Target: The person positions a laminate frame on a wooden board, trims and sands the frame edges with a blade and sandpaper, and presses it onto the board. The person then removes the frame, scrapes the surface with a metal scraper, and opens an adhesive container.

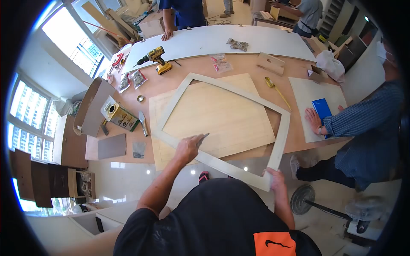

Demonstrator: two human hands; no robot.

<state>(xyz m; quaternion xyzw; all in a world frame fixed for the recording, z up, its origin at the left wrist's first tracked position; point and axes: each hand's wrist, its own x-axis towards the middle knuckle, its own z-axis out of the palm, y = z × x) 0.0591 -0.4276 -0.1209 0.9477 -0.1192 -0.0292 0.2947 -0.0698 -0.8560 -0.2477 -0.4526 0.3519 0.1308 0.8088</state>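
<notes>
A white rectangular frame point(222, 164) lies tilted across a pale wooden panel point(222, 115) on the table. My right hand point(277, 179) is closed around the frame's near right corner, which sticks out past the table edge. Over the frame's near left side, my left hand point(186, 150) is closed on a slim grey pen-like tool point(206, 137). Its tip points away to the right, above the panel; its exact kind is too small to tell. Whether my left hand also touches the frame is unclear.
On the tan table point(196, 70) are a yellow drill point(156, 59), a metal can point(119, 114), a scraper point(143, 123) and a tape measure point(275, 91). A long white board point(192, 40) lies behind. At right, a person's hands rest by a blue box point(321, 110); a fan point(303, 199) stands below.
</notes>
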